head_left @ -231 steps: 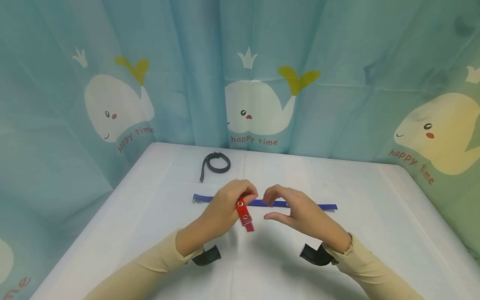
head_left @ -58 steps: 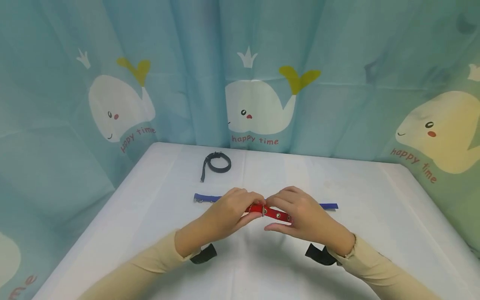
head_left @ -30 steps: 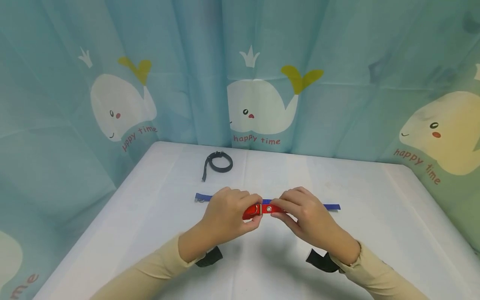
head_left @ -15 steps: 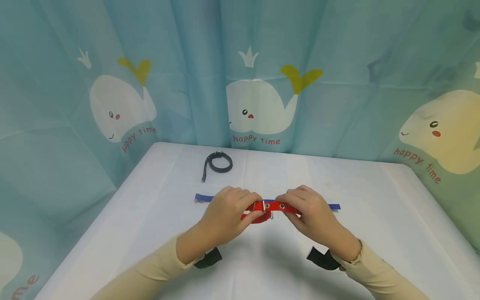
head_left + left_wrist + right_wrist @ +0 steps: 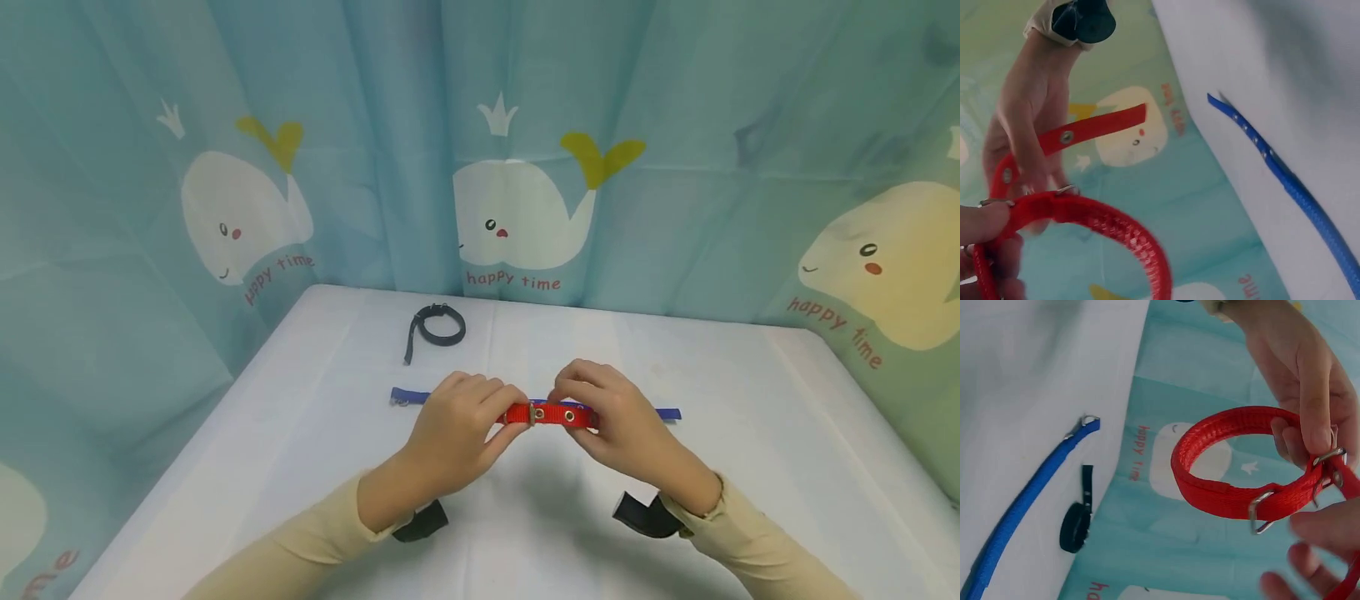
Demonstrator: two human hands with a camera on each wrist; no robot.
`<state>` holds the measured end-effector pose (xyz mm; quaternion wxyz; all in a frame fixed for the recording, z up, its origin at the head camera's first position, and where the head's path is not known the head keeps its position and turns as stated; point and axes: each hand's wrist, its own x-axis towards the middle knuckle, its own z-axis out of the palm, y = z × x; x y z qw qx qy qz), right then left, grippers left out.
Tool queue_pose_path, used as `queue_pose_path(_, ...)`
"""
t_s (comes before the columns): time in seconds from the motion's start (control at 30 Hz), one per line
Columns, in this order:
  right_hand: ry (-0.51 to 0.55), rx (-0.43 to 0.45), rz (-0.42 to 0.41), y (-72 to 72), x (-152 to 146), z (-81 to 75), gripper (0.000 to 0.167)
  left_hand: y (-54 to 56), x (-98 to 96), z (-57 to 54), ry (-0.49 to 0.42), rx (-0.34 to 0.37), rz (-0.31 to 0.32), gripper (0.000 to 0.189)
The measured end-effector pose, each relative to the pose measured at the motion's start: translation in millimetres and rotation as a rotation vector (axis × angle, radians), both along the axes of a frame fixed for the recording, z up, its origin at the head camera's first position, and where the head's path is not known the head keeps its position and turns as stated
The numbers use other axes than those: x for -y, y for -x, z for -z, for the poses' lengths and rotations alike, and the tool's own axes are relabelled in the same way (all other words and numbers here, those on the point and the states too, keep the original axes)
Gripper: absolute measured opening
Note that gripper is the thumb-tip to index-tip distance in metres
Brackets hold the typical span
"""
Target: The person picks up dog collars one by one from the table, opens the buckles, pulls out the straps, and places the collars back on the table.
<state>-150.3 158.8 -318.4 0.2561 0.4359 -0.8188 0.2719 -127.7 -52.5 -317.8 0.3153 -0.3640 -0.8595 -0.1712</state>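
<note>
Whale-printed curtain (image 5: 397,167), white table (image 5: 727,367), left hand (image 5: 459,429) and right hand (image 5: 613,427) on one red strap (image 5: 553,415).
The curtain hangs beyond the hands, and the table spreads below them. The left hand is folded, its thumb and fingers pinching the red strap. The right hand is curved around the strap's free part, thumb below and fingers above; how tightly it grips, I cannot tell. The blue strap (image 5: 1024,497) lies on the table, lower than the hands, its two ends showing outside them. The red strap is in the air between both hands, bent into a loop. The black strap (image 5: 442,339) lies coiled farther away, beyond the left hand. The metal buckle (image 5: 532,414) is at the left hand's fingertips, and small round eyelets (image 5: 569,416) run from it toward the right hand.
</note>
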Motion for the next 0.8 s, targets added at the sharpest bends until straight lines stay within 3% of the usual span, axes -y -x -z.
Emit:
queue_pose_path(0.13, -0.016, -0.019, -0.065, -2.3, 3.9, -2.8, 0.035, 1.1, -1.0, 1.6, -0.003, -0.006, 0.018, 0.025)
queue_pose_path(0.3, 0.052, -0.036, -0.106, -3.1, 7.8, -5.3, 0.023, -0.5, -1.6, 3.4, -0.025, 0.058, 0.029, 0.021)
queue_pose_path(0.43, 0.070, 0.044, -0.163, -2.4, 6.2, -7.4, 0.023, -2.2, 0.1, 3.9, -0.044, 0.122, 0.034, 0.024)
queue_pose_path(0.53, 0.063, 0.132, -0.197, -2.0, 6.1, -6.7, 0.027, -1.9, 0.5, 5.0, -0.057, 0.184, 0.077, 0.024)
queue_pose_path(0.63, 0.031, 0.169, -0.173, -2.6, 6.2, -4.4, 0.028, -1.0, 0.9, 6.1, -0.052, 0.251, 0.130, 0.026)
queue_pose_path(0.8, -0.004, 0.094, -0.089, -3.6, 1.5, -0.5, 0.033, -2.2, 5.9, 4.1, 0.022, 0.281, 0.129, 0.039)
